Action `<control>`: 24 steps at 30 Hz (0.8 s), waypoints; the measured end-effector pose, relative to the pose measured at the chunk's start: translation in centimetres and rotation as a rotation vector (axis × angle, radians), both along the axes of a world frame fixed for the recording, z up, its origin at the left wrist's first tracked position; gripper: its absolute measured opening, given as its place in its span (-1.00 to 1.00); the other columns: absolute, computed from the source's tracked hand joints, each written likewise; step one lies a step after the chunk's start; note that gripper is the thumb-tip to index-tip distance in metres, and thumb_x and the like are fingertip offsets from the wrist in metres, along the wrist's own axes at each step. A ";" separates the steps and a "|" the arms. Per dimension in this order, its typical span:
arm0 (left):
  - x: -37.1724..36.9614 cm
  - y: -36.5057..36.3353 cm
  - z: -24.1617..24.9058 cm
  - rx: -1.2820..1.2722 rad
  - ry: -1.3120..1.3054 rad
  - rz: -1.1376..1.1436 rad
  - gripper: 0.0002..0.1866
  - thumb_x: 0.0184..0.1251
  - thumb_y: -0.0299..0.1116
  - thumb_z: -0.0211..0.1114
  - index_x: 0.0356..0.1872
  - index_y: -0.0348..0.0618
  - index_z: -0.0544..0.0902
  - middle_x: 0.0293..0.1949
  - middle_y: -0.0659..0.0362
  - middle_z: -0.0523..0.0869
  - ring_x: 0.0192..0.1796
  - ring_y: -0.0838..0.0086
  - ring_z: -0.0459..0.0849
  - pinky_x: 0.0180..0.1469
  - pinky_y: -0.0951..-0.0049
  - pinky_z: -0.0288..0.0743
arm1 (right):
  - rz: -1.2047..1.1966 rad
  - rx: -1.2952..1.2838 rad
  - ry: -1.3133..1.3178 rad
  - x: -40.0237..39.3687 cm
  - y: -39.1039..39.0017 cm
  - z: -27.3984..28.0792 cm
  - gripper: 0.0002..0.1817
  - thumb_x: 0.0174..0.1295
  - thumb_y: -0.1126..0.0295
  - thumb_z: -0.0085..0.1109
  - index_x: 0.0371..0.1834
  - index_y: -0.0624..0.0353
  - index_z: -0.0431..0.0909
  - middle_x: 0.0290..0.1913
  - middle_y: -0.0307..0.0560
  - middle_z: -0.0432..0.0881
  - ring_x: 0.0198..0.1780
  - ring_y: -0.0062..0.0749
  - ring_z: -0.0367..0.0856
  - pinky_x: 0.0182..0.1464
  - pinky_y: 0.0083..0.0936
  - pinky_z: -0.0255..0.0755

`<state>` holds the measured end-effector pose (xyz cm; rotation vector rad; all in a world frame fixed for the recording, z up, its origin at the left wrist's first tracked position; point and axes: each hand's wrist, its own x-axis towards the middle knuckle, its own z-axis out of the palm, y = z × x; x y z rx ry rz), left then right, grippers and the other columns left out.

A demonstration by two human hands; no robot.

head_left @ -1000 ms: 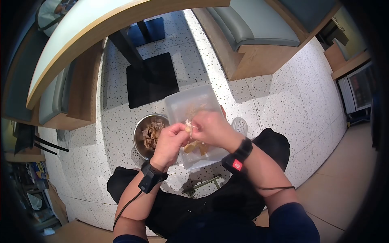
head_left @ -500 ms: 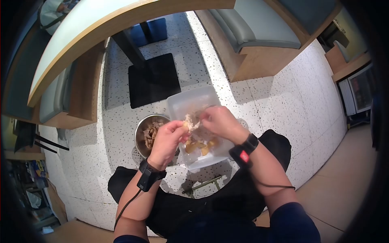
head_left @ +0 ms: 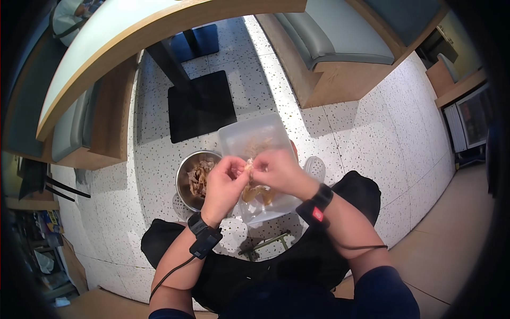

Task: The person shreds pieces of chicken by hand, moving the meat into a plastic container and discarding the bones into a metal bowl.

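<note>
Over a translucent plastic container [head_left: 254, 127], my left hand [head_left: 226, 183] and my right hand [head_left: 279, 173] meet fingertip to fingertip. Both pinch a small pale piece of food [head_left: 248, 166], which looks like shredded meat. Below them in the container lie several yellowish-brown pieces [head_left: 260, 194], and pale shreds [head_left: 260, 144] are spread toward its far end. A round metal bowl [head_left: 180, 178] holding brownish scraps [head_left: 200, 175] stands just left of the container, beside my left hand.
Ahead is a black table base [head_left: 202, 106] under a light tabletop with a wooden edge [head_left: 133, 32]. Grey cushioned benches stand at right [head_left: 350, 37] and left [head_left: 79, 117]. A green metal bar [head_left: 265, 243] is near my legs. A person [head_left: 66, 21] is partly visible at upper left.
My right hand has moved left and down to meet my left hand. The pale piece between them now looks smaller and is mostly covered by the fingers.
</note>
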<state>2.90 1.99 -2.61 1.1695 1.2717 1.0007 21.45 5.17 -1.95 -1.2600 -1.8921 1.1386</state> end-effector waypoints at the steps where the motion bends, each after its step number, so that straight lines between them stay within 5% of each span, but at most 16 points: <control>1: 0.0 0.0 -0.1 0.004 0.019 -0.008 -0.85 0.34 -0.49 0.41 -0.14 -0.26 0.67 -0.33 0.33 0.68 -0.30 0.71 0.60 -0.20 0.65 0.53 | 0.000 -0.017 -0.009 -0.1 -0.1 0.0 -0.82 0.12 0.36 0.33 -0.43 0.28 0.69 -0.46 0.10 0.70 -0.41 -0.15 0.71 -0.29 -0.31 0.55; 16: -0.3 0.3 0.0 -0.326 -0.359 -0.072 -0.91 0.31 -0.64 0.25 -0.26 -0.21 0.58 -0.36 0.24 0.65 -0.37 0.59 0.58 -0.28 0.59 0.44 | 0.007 0.174 -0.093 -0.4 -0.5 0.5 -0.82 0.05 0.36 0.32 -0.50 0.26 0.62 -0.46 0.13 0.66 -0.35 0.06 0.68 -0.22 -0.14 0.55; 24: -0.4 0.6 -0.4 -0.329 -0.473 -0.090 -0.93 0.39 -0.60 0.28 -0.20 -0.22 0.58 -0.29 0.22 0.67 -0.33 0.60 0.58 -0.23 0.60 0.45 | -0.004 0.140 -0.086 0.3 0.1 0.2 -0.84 0.12 0.37 0.34 -0.42 0.27 0.67 -0.40 0.09 0.68 -0.35 -0.03 0.68 -0.24 -0.21 0.54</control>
